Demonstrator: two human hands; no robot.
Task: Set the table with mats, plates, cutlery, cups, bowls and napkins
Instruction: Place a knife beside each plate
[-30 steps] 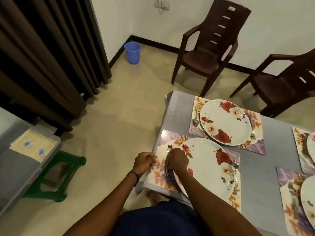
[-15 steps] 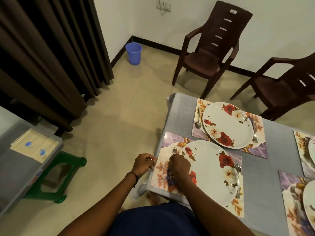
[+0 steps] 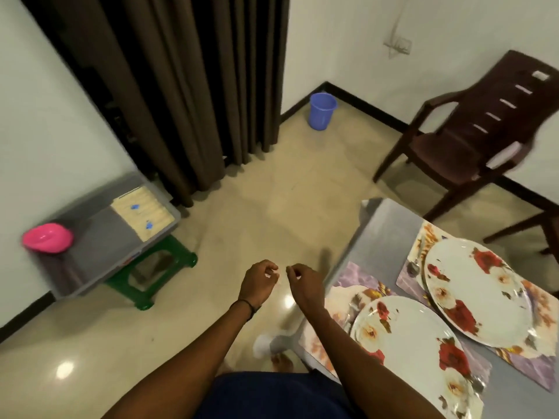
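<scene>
Two plates [image 3: 408,343] centred on mats [image 3: 360,282] at table [image 3: 384,228] edge | left hand [image 3: 258,282], right hand [image 3: 304,285] loosely curled, empty, over floor, freed for fetching | bowl [image 3: 47,241] on bin [image 3: 99,246], likely next.

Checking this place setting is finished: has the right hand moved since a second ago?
Yes. The right hand has left the near plate, by its left rim, and now hangs over the floor, left of the table edge.
</scene>
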